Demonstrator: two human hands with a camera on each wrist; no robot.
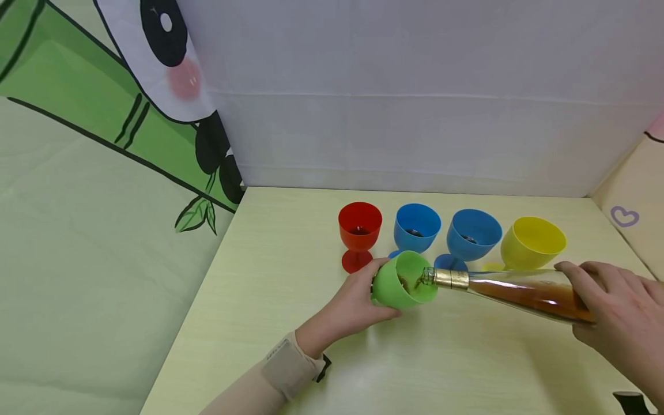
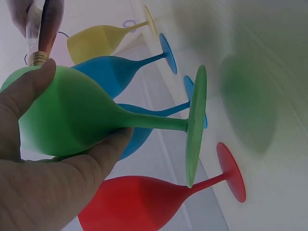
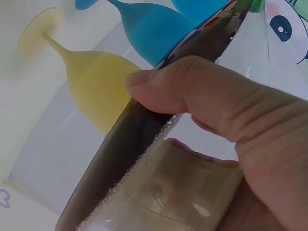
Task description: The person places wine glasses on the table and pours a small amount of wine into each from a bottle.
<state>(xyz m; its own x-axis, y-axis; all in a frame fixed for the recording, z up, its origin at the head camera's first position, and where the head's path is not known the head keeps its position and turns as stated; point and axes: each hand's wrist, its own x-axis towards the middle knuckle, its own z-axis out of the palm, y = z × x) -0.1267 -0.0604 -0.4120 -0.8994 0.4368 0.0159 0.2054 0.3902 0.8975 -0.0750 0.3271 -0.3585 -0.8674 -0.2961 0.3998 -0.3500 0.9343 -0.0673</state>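
Observation:
My left hand (image 1: pixel 358 300) grips a green goblet (image 1: pixel 392 286) by its bowl, tilted toward the bottle and held above the table, as the left wrist view shows its foot (image 2: pixel 196 126) off the surface. In my right hand (image 1: pixel 614 308) is a clear glass bottle (image 1: pixel 519 293) of brown liquid with a gold neck band, held nearly level. Its mouth sits at the green goblet's rim, and some brown liquid shows inside that goblet. Thumb and fingers wrap the bottle's body in the right wrist view, where liquid (image 3: pixel 120 154) lies along one side.
Behind the hands stand a red goblet (image 1: pixel 360 225), two blue goblets (image 1: pixel 417 226) and a yellow goblet (image 1: pixel 533 242) in a row on the pale table (image 1: pixel 280 259). Dark liquid shows in the red and blue ones. A white cloth wall (image 1: pixel 415 138) closes off the back.

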